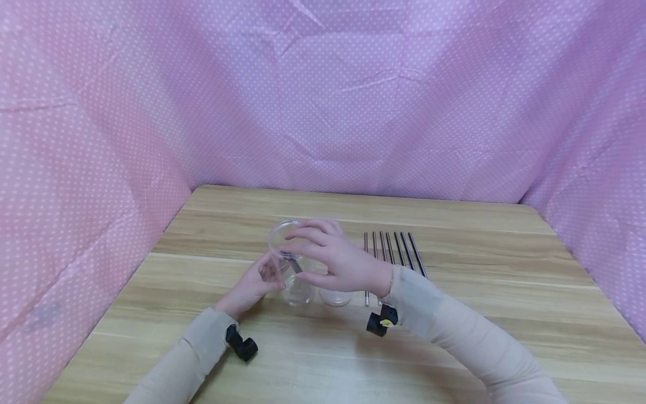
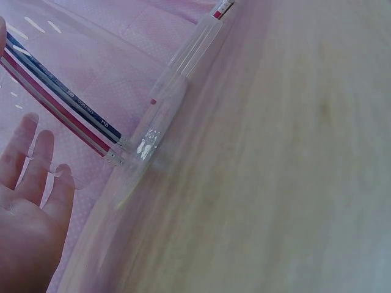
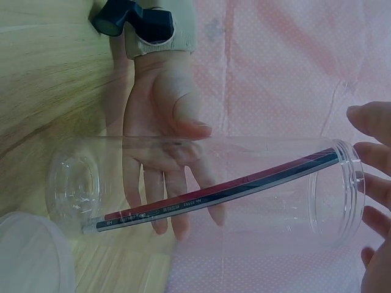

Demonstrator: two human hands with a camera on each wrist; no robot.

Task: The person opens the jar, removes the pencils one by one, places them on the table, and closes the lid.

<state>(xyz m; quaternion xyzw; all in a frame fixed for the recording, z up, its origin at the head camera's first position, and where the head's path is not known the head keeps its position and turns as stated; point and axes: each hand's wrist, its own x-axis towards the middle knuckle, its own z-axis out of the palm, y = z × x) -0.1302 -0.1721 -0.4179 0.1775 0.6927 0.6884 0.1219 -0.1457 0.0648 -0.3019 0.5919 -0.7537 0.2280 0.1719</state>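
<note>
A tall clear plastic jar [image 1: 298,292] stands on the table with its mouth uncovered. My left hand [image 1: 252,286] holds it from the left side, thumb on the near wall and fingers behind, showing through the plastic in the right wrist view. Inside lean two pencils [image 3: 214,190], one red and one dark, slanting from the base up to the rim. My right hand [image 1: 335,258] is over the mouth of the jar, fingers spread and loosely bent. In the right wrist view its fingertips are right at the rim, and no object shows in its grasp.
A round clear lid [image 1: 335,298] lies flat just right of the jar. Farther right, several pencils [image 1: 404,249] lie side by side in a row, partly hidden by my right wrist. Pink dotted cloth [image 1: 353,112] hangs around the wooden table [image 1: 313,359].
</note>
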